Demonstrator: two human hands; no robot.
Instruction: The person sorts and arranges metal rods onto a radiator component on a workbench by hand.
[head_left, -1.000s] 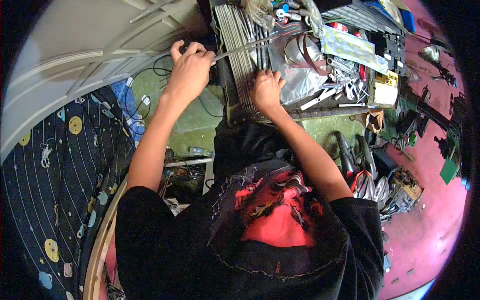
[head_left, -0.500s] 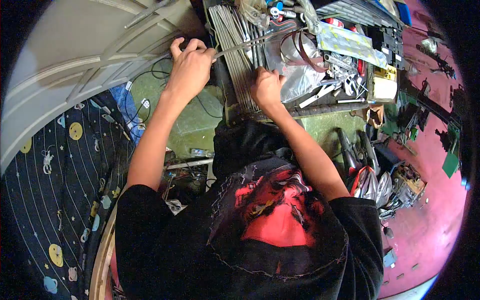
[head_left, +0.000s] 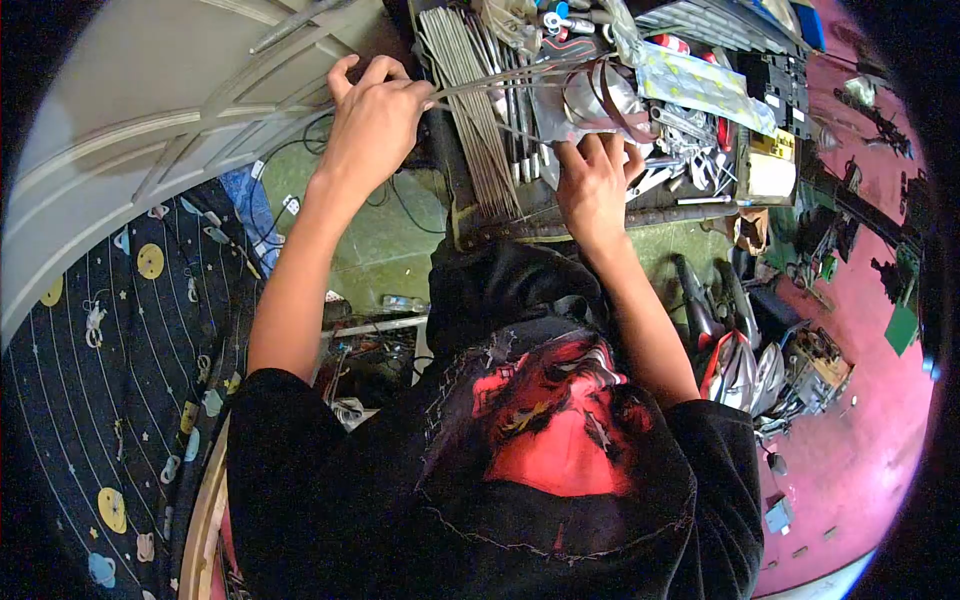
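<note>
My left hand [head_left: 378, 120] is closed at the left edge of an open drawer, pinching the ends of several thin grey rods [head_left: 510, 76] that look like welding rods. Most of these fan out rightward across the drawer. One rod slants down toward my right hand [head_left: 598, 180], whose fingers are curled around its far end; the exact contact is hidden. Beneath them lies a bundle of similar rods [head_left: 475, 150], lengthwise along the drawer's left side. Beside the bundle are metal shafts [head_left: 520, 140]. A brown strip [head_left: 607, 100] loops over a clear plastic bag just beyond my right hand.
Wrenches and sockets [head_left: 690, 150] crowd the right of the drawer, near a patterned packet [head_left: 705, 85]. A pale panelled door [head_left: 200, 120] stands close on the left. Cables [head_left: 410, 205] hang over the green floor. Silver-grey parts [head_left: 740, 370] lie to the lower right.
My right hand has moved right and slightly down from the rod bundle, its fingers lifting. The rods from my left hand now spread apart. My left hand has barely shifted.
</note>
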